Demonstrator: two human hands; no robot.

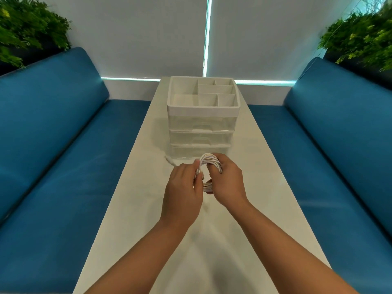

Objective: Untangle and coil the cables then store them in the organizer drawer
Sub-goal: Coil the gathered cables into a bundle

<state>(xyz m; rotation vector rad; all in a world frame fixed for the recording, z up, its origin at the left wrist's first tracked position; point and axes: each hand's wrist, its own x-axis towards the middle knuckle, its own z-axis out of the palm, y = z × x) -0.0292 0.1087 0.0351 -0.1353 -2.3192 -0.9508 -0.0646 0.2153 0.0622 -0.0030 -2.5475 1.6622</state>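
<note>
Above a white desk point(265, 187), the left hand point(183, 187) and right hand point(227, 183) both grip a coiled white cable point(209, 163); just beyond stands the organizer point(203, 111), its three clear drawers point(201, 136) closed.

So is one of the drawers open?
No, all three drawers of the organizer are pushed in, while both hands hold the white cable.

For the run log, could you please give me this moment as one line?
phase: coiling | both hands: left hand, right hand hold white cable coil | organizer: drawers closed | loose cable end on table
</note>
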